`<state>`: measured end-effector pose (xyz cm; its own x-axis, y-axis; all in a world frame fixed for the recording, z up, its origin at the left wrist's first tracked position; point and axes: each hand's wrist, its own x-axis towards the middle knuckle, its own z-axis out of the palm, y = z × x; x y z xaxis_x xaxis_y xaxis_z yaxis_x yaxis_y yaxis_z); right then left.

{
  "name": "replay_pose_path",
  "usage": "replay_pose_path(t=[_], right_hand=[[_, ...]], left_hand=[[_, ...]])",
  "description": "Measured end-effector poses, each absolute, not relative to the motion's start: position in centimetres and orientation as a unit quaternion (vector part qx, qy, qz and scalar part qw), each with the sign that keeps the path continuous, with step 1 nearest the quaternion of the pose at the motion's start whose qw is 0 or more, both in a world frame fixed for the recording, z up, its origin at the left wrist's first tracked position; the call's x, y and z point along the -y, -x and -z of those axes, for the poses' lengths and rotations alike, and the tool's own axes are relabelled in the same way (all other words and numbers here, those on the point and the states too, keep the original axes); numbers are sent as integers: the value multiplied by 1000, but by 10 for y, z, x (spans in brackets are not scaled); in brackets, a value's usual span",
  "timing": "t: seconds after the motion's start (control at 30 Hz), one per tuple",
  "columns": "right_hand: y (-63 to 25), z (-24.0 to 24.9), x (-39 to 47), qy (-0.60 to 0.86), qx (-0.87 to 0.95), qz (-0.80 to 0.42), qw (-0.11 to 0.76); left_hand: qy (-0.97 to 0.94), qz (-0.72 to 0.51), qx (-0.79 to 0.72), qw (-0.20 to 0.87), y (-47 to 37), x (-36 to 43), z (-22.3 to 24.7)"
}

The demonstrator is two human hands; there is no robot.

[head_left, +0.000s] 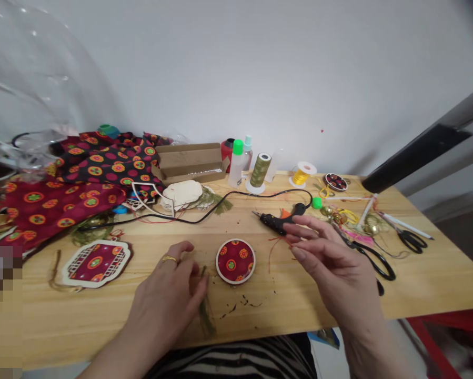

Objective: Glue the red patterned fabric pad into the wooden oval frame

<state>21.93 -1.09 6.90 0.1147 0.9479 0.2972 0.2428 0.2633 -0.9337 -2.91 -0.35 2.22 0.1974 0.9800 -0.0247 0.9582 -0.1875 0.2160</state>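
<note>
A round pendant [236, 261] with a pale rim and dark red flowered fabric lies face up on the table between my two hands. My left hand [169, 295] wears a gold ring and is low over the wood, fingers bent inward. Its thumb lies across an olive-green tassel [207, 315], which shows above and below the thumb. My right hand [336, 268] is raised right of the pendant, thumb and forefinger pressed together; whatever is in the pinch is too small to make out. Below its fingertips, a thin red thread [271, 255] shows near a black glue gun [273, 223].
A framed fabric ornament [96, 264] lies at the left, patterned cloth [110, 160] behind it. At the back stand a cardboard box [191, 162], a green-capped bottle [236, 166] and thread spools [260, 173]. Black-handled scissors [378, 261] are by my right wrist. A cord crosses the table.
</note>
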Motion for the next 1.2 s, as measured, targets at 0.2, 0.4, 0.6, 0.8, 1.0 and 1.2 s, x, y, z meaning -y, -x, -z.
replay_pose_path(t=[0.2, 0.4, 0.6, 0.8, 1.0, 1.2], right_hand=[[-216, -63, 9, 549, 520, -399, 519], [-211, -55, 8, 545, 424, -528, 495], [-197, -59, 5, 559, 399, -520, 507], [-186, -61, 6, 557, 407, -517, 507], [-181, -56, 5, 563, 423, -495, 508], [-178, -54, 4, 560, 423, -501, 506]], left_hand=[[-763, -98, -622, 148, 38, -3, -17], [-668, -292, -585, 355, 36, -11, -43], [-397, -340, -459, 718, 5, -11, -67], [-281, -358, -396, 798, -16, -12, -61], [-246, -370, -379, 812, -19, -12, -54], [-212, -367, -381, 821, -18, -13, -52]])
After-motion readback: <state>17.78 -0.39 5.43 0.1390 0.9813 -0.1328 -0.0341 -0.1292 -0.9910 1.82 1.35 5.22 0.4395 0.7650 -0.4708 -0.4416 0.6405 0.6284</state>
